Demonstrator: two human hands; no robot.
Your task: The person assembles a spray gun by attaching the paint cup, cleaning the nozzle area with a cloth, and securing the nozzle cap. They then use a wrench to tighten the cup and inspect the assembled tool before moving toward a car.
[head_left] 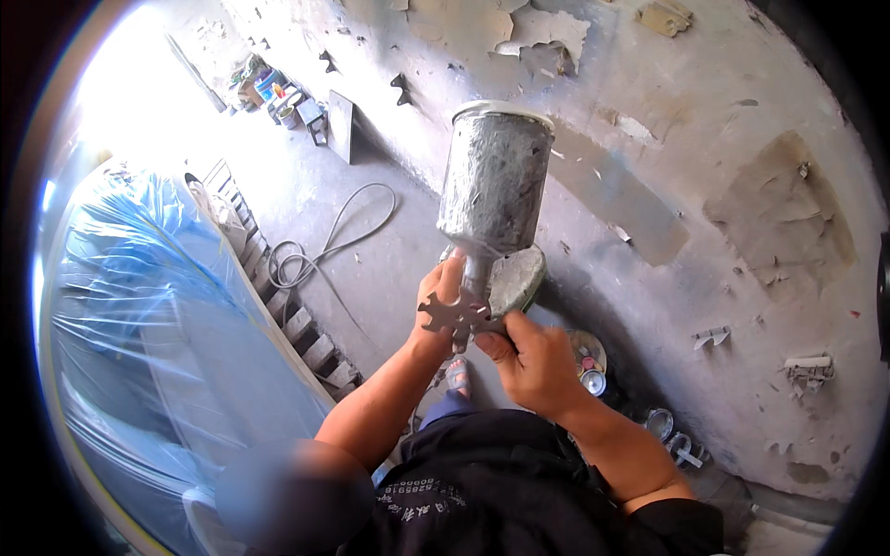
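I hold a paint-crusted metal spray-gun cup [494, 176] upright in front of me, its narrow neck pointing down. My left hand [438, 296] grips the neck from the left. My right hand [530, 360] holds a flat, star-shaped multi-wrench [454, 318] pressed against the fitting at the cup's base. A round grey lid [516, 280] shows just behind the neck, between my hands; who or what holds it is unclear.
A plastic-wrapped vehicle body [158, 324] fills the left side. A grey hose [324, 246] loops across the concrete floor. Small cans and jars [593, 371] stand by the peeling wall [705, 185]. Buckets and boxes [273, 93] sit at the far end.
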